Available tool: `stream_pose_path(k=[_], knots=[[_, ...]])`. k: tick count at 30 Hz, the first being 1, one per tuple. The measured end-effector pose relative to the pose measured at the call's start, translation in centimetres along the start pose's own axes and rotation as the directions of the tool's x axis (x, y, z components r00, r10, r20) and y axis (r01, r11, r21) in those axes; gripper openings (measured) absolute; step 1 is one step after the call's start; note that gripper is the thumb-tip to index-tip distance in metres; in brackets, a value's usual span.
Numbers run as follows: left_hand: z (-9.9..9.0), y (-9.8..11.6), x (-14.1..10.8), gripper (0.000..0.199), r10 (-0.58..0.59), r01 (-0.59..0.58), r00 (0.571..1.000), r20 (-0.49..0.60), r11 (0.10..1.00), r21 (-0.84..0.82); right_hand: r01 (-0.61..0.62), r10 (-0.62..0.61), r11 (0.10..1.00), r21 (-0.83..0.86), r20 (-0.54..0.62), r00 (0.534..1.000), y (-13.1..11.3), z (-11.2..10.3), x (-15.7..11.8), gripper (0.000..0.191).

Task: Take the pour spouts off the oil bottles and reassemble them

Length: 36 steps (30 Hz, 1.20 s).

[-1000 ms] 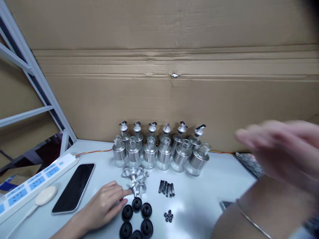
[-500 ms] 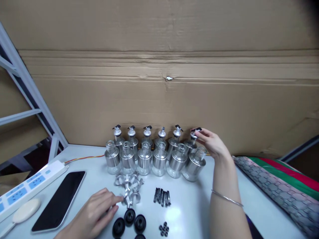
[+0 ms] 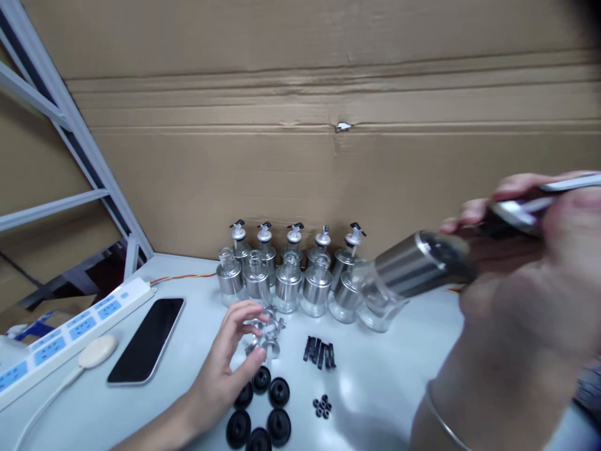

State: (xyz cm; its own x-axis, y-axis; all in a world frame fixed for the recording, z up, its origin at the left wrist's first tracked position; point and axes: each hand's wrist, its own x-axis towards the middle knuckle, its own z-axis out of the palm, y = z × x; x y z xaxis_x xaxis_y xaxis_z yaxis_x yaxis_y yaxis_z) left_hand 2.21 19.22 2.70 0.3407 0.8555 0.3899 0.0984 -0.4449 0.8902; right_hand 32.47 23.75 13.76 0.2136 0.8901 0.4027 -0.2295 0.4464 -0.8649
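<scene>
At three o'clock the right hand (image 3: pixel 526 275) grips a metal-sleeved glass bottle (image 3: pixel 409 264) by its top end, tilted, bottom toward eight. That bottom overlaps the front row's end bottle (image 3: pixel 374 319), near half past four; whether they touch, I can't tell. A low swing could topple the standing one, and a grip on a loose top might let the glass drop. At seven, the left hand (image 3: pixel 225 363), thumb and fingers parted, is close around metal pourer parts (image 3: pixel 271 346); a careless brush could scatter them.
</scene>
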Motion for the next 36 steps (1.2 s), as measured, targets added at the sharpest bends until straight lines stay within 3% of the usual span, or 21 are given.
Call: stream_pose_path(k=[4,8,13,16,18,21,23,29,32,34,36], knots=[[0.7,0.1,-0.3,0.059,-0.092,0.116,0.988,0.124,0.972,-0.203,-0.202,0.176,0.971,0.125,0.190,0.966,1.3,8.0,-2.0,0.023],[0.7,1.0,-0.1,0.073,-0.218,0.278,0.954,0.204,0.898,-0.342,-0.418,0.303,0.873,0.250,0.393,0.868,2.9,14.0,-3.5,0.022],[0.9,1.4,-0.5,0.056,-0.349,0.378,0.923,0.162,0.901,-0.212,-0.594,0.432,0.779,0.202,0.513,0.742,5.2,15.6,-4.1,0.035],[0.5,1.1,-0.7,0.053,-0.386,0.426,0.899,0.205,0.878,-0.219,-0.674,0.501,0.706,0.219,0.518,0.693,6.2,15.6,-4.1,0.032],[0.1,0.9,-0.9,0.051,-0.385,0.466,0.874,0.298,0.839,-0.281,-0.692,0.516,0.680,0.243,0.512,0.686,6.3,15.7,-4.2,0.029],[-0.4,0.1,-1.2,0.047,-0.287,0.546,0.802,0.524,0.706,-0.450,-0.703,0.522,0.657,0.273,0.507,0.686,6.0,15.9,-4.4,0.027],[-0.4,-0.7,-1.6,0.046,-0.201,0.596,0.767,0.610,0.577,-0.559,-0.711,0.520,0.636,0.300,0.515,0.681,5.9,16.0,-4.5,0.027],[0.7,-2.3,-1.7,0.065,0.109,0.712,0.693,0.713,0.056,-0.700,-0.761,0.559,0.510,0.402,0.517,0.648,6.6,16.0,-4.1,0.025],[1.3,-2.4,-1.7,0.066,0.322,0.712,0.691,0.647,-0.146,-0.687,-0.770,0.537,0.432,0.470,0.552,0.638,6.8,16.1,-4.2,0.024],[1.5,-2.6,-2.0,0.067,0.389,0.724,0.677,0.625,-0.202,-0.659,-0.774,0.506,0.388,0.501,0.585,0.633,6.6,16.4,-4.5,0.024],[1.5,-3.0,-2.4,0.067,0.381,0.753,0.648,0.660,-0.188,-0.631,-0.772,0.484,0.360,0.524,0.602,0.635,6.2,16.8,-4.8,0.026]])
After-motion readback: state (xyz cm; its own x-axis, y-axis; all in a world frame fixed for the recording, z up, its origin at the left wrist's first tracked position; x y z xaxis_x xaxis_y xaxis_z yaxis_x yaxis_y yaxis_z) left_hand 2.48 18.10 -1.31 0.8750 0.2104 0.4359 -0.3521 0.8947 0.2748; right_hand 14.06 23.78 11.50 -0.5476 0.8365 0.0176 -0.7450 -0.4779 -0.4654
